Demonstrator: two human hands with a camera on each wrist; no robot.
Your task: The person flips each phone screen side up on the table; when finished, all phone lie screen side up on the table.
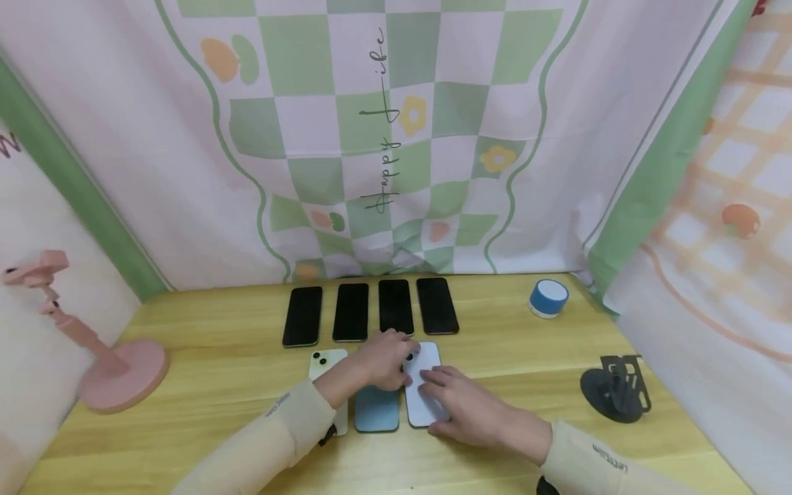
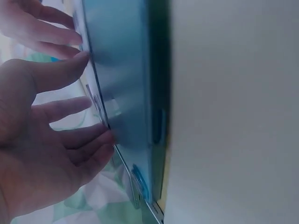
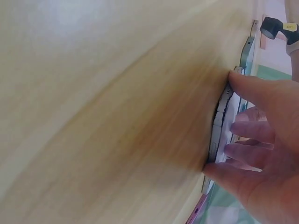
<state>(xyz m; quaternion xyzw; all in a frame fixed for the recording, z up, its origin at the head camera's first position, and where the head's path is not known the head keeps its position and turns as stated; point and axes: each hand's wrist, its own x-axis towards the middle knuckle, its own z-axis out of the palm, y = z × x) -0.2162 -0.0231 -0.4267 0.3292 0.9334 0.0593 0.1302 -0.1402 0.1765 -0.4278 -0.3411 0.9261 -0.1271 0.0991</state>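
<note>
A pale white phone (image 1: 427, 405) lies back up on the wooden table, its camera at the far end. My left hand (image 1: 383, 361) grips its far left side, thumb at the long edge and fingertips by the camera. From the right, my right hand (image 1: 470, 405) holds the near part, with digits at the edges and other fingertips on the back. Left of it lies a blue phone (image 1: 376, 411), partly under my left hand. Farther left, a pale yellow-green phone (image 1: 328, 361) shows two lenses; my left forearm hides its middle.
Several phones with black screens, such as the leftmost black phone (image 1: 302, 316), stand in a row behind. A pink stand (image 1: 124, 375) is at the left. At the right are a blue-and-white cylinder (image 1: 548, 298) and a dark grey stand (image 1: 615, 388). A checked curtain (image 1: 390, 137) hangs behind.
</note>
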